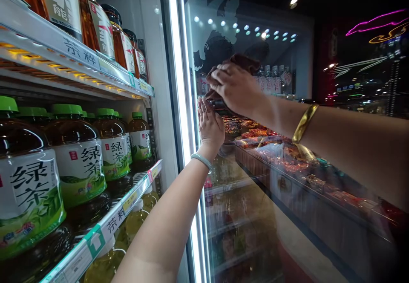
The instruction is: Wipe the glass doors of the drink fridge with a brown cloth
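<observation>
My right hand (234, 86), with a gold bangle (305, 123) on its wrist, presses a dark brown cloth (244, 61) against the glass door (252, 215) of a drinks cooler. Parts of the cloth stick out above the knuckles and below the fingers. Just beneath it, my left hand (211, 123) lies flat on the glass near the door's lit edge, its fingers stretched upward and holding nothing. A pale jade bangle (201, 162) circles the left wrist.
On the left, cooler shelves (128, 208) carry green-capped tea bottles (81, 155) and, higher up, amber bottles (97, 27). A bright light strip (179, 87) runs upright beside the door. Through the glass, a long counter of packaged goods (287, 159) appears, mixed with reflections.
</observation>
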A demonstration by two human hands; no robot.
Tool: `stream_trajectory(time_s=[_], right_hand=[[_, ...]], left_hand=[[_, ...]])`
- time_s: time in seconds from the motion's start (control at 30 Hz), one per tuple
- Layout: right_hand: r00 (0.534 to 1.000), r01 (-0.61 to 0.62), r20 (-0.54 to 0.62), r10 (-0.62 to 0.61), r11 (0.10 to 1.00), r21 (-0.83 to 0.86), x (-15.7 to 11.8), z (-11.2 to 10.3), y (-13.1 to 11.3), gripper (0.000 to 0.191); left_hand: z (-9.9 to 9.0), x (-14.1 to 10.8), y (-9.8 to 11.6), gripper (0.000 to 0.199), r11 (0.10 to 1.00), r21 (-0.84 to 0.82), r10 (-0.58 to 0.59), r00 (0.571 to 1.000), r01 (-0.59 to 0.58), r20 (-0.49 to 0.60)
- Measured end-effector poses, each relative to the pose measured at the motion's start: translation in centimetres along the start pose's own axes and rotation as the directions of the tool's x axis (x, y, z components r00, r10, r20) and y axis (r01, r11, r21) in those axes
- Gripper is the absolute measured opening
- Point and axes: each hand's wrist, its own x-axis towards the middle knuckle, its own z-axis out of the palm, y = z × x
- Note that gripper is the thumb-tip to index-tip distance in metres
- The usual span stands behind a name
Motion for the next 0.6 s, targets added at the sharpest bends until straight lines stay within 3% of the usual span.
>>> stream_trajectory(time_s=[0.07,0.17,0.27,0.4,0.5,0.6], right_hand=[[0.997,0.073,0.026,-0.074,0.997,0.022,-1.4,-0.2,-1.3,0.039],[0.986,0.159,0.04,-0.161,0.986,0.058,-3.0,-0.8,-1.3,0.035],[0.997,0.078,0.013,-0.079,0.995,0.066,-2.2,-0.6,-0.7,0.036],[0.999,-0.049,-0.014,0.05,0.993,0.104,-0.3,1.2,-3.0,0.034],[1.0,0.013,0.026,-0.016,0.997,0.078,-1.7,1.4,-4.5,0.033],[0.998,0.033,0.049,-0.035,0.999,0.034,-4.5,-0.3,-4.3,0.033]], left_hand=[[-0.1,-0.2,-0.1,0.073,1.0,-0.026,0.0,0.999,-0.001,-0.044],[-0.2,-0.4,0.2,0.075,0.999,-0.034,0.025,0.996,-0.028,-0.085],[-0.1,-0.6,0.3,0.073,0.999,-0.021,0.033,0.995,-0.035,-0.091],[-0.2,-0.7,-0.2,0.07,0.999,-0.024,0.028,0.991,-0.032,-0.131],[-0.4,-0.7,-0.7,0.071,0.994,-0.064,0.076,0.986,-0.087,-0.151],[-0.5,-0.6,-0.9,0.071,0.98,-0.1,0.157,0.978,-0.172,-0.138]])
